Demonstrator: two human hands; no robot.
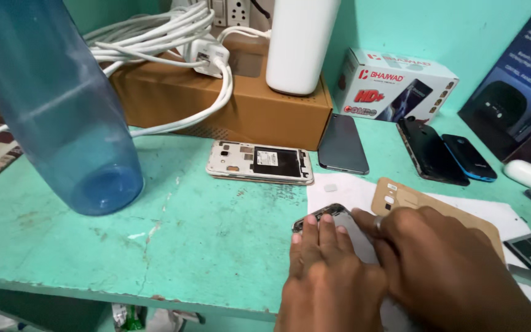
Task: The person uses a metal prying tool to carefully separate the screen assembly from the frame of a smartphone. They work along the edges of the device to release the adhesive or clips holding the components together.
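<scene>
Both hands (pixel 388 264) press flat, unclenched, on a phone (pixel 324 215); blue bottle (pixel 62 123), opened handset (pixel 259 163) nearby

Table (pixel 173 233): worn mint-green top, paint scuffed and chipped, front edge nearest camera | wall (pixel 401 31): same mint-green, plain, rising directly behind the table | wall socket strip (pixel 232 11): white, above the table's back edge | light: even, soft, no hard shadows

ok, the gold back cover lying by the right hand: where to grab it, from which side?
Judging by its pose, take the gold back cover by its far-left corner, near the camera cutout, coming from the far side. It lies flat on white paper, and the right hand covers its near edge.
</scene>
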